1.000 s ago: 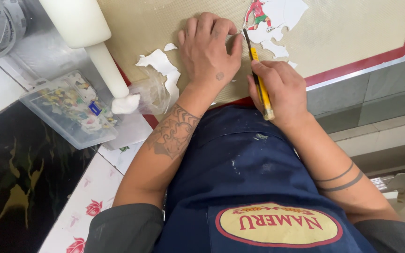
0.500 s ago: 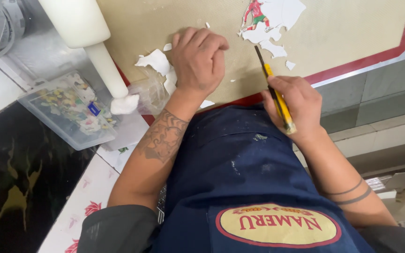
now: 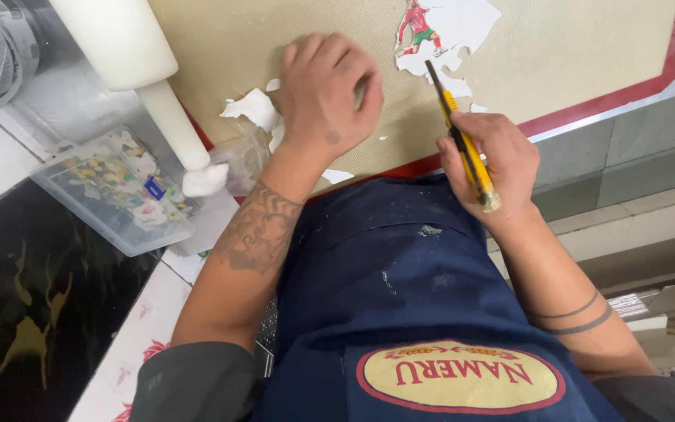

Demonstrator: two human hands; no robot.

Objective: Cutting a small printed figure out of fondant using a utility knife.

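Note:
My right hand (image 3: 494,160) grips a yellow utility knife (image 3: 462,148), its dark blade end pointing up towards a white sheet (image 3: 462,31) printed with a small red and green figure (image 3: 416,27). The sheet lies on a beige mat with a red border (image 3: 587,62). My left hand (image 3: 326,90) rests palm down on the mat, fingers curled, beside torn white scraps (image 3: 255,109). I cannot tell whether anything lies under the left palm. My blue apron fills the lower part of the view.
A large white rolling pin (image 3: 142,70) leans in from the top left. A clear plastic box (image 3: 115,191) of small coloured pieces sits at the left on a floral cloth. A dark marbled surface (image 3: 25,312) lies lower left, grey tiles (image 3: 642,148) at the right.
My right hand drew the knife back from the printed sheet towards my body. My left hand curled its fingers and slid slightly left on the mat.

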